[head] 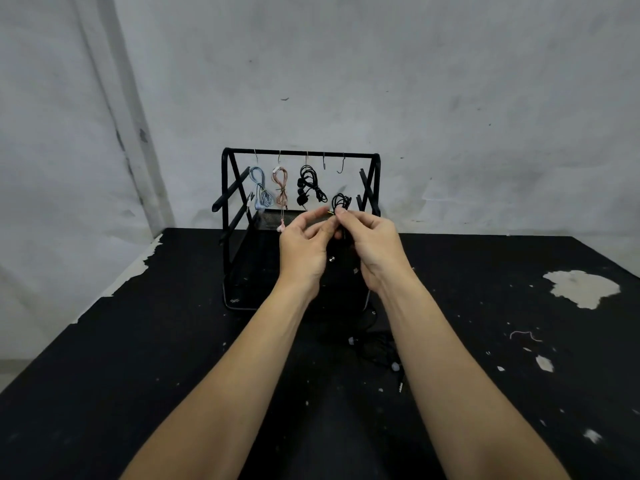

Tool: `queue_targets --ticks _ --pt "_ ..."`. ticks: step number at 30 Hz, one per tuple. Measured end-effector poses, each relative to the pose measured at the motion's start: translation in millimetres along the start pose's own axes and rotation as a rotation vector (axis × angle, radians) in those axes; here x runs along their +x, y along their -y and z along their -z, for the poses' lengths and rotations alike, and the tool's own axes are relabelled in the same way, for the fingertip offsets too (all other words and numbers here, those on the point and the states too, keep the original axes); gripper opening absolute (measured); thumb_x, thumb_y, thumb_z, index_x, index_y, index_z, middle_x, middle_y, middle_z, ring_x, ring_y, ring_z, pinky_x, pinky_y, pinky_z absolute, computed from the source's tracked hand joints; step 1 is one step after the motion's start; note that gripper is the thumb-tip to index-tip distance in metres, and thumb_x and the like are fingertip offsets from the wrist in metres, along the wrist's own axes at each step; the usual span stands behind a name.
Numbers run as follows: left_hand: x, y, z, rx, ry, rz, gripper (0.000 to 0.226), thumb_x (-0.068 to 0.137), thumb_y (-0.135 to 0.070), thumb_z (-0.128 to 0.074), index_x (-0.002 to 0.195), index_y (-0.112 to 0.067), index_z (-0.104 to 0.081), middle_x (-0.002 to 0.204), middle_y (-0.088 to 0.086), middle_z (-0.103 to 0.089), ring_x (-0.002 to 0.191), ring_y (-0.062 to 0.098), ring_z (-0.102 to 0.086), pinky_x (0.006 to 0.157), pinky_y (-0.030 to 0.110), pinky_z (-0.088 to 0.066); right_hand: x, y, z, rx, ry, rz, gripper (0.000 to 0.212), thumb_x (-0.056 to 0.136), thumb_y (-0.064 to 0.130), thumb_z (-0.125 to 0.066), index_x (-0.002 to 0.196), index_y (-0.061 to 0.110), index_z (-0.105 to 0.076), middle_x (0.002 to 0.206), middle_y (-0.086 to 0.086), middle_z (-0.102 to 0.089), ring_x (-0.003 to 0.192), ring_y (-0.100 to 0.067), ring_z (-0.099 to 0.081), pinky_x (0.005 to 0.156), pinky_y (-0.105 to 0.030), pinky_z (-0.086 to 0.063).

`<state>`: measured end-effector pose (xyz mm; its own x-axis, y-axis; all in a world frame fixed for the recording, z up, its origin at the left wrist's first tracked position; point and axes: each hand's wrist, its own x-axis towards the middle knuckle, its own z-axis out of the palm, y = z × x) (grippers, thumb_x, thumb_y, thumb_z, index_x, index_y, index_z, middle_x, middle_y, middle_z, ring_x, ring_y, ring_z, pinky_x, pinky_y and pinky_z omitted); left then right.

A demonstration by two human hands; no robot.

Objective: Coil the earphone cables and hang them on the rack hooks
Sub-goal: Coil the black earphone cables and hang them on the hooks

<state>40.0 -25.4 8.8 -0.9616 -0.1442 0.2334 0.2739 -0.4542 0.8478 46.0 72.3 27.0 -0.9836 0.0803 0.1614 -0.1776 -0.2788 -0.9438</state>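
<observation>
Both the left hand (304,245) and right hand (372,242) are pinching the black coil (341,202); being light and floppy, it probably needs gripping at its tied waist.

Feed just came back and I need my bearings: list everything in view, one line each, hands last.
rack: 1, black, back of table
hooks: 5, metal, on the rack's top bar; two right ones bare
blue earphones: 1 coil, leftmost hook
pink earphones: 1 coil, second hook
black earphones: 1 coil, third hook
black coil: 1, held in front of rack
loose black earphones: 1, on table, near right forearm
table: 1, black, chipped
hands: left and right, both pinching the black coil
</observation>
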Motion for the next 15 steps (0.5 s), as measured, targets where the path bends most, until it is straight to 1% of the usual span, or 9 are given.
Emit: queue_targets --ticks 3,6,7,9,12,13,15 --pt "1 0 1 0.027 0.022 0.021 0.014 0.09 -0.001 -0.067 0.103 -0.005 -0.067 0.07 0.002 -0.072 0.065 0.009 -0.063 0.072 0.022 -0.055 0 4 3 -0.028 0.044 0.02 0.009 0.084 0.012 -0.078 0.084 0.005 -0.073 0.074 -0.01 -0.067 0.066 -0.013 -0.058 0.069 -0.029 -0.052" --pt "4 1 3 0.051 0.028 0.05 0.015 0.09 -0.001 -0.066 0.104 -0.007 -0.066 0.072 0.004 -0.071 0.063 0.01 -0.061 0.072 0.023 -0.055 0 5 2 -0.05 0.046 0.0 0.006 0.086 0.009 -0.076 0.087 0.004 -0.073 0.074 -0.009 -0.068 0.064 -0.012 -0.058 0.064 -0.025 -0.053" --pt "3 1 3 0.043 0.026 0.065 0.019 0.09 -0.001 -0.067 0.109 -0.005 -0.063 0.072 0.005 -0.071 0.062 0.01 -0.061 0.071 0.024 -0.055 0 5 1 -0.065 0.042 -0.007 0.003 0.087 0.008 -0.074 0.086 0.005 -0.074 0.073 -0.006 -0.069 0.063 -0.011 -0.058 0.064 -0.024 -0.052" --pt "3 0 3 0.01 0.013 0.104 0.032 0.089 -0.002 -0.068 0.116 -0.004 -0.052 0.07 0.006 -0.071 0.058 0.008 -0.06 0.066 0.025 -0.056 0 5 1 -0.1 0.041 -0.006 0.009 0.089 0.008 -0.071 0.08 0.01 -0.073 0.07 -0.003 -0.066 0.061 -0.011 -0.056 0.064 -0.025 -0.051" --pt "3 0 1 -0.035 0.012 0.157 0.036 0.09 -0.002 -0.066 0.113 -0.012 -0.041 0.064 0.0 -0.07 0.055 0.004 -0.058 0.06 0.021 -0.054 -2 8 0 -0.075 0.079 -0.039 0.016 0.093 0.009 -0.067 0.077 0.011 -0.066 0.068 -0.002 -0.062 0.06 -0.01 -0.053 0.064 -0.025 -0.049" --pt "3 0 1 -0.039 0.021 0.169 0.038 0.091 -0.002 -0.065 0.116 -0.011 -0.039 0.062 -0.002 -0.069 0.055 0.004 -0.057 0.06 0.02 -0.053 -3 8 1 -0.047 0.097 -0.062 0.018 0.094 0.009 -0.065 0.077 0.012 -0.064 0.067 -0.001 -0.061 0.059 -0.01 -0.053 0.064 -0.023 -0.049" --pt "4 1 3 -0.032 0.052 0.176 0.044 0.092 -0.004 -0.065 0.126 -0.004 -0.038 0.057 -0.003 -0.066 0.058 0.007 -0.056 0.06 0.02 -0.053 -4 12 0 0.022 0.14 -0.113 0.02 0.097 0.009 -0.06 0.077 0.012 -0.06 0.064 0.002 -0.061 0.056 -0.007 -0.053 0.063 -0.02 -0.046"
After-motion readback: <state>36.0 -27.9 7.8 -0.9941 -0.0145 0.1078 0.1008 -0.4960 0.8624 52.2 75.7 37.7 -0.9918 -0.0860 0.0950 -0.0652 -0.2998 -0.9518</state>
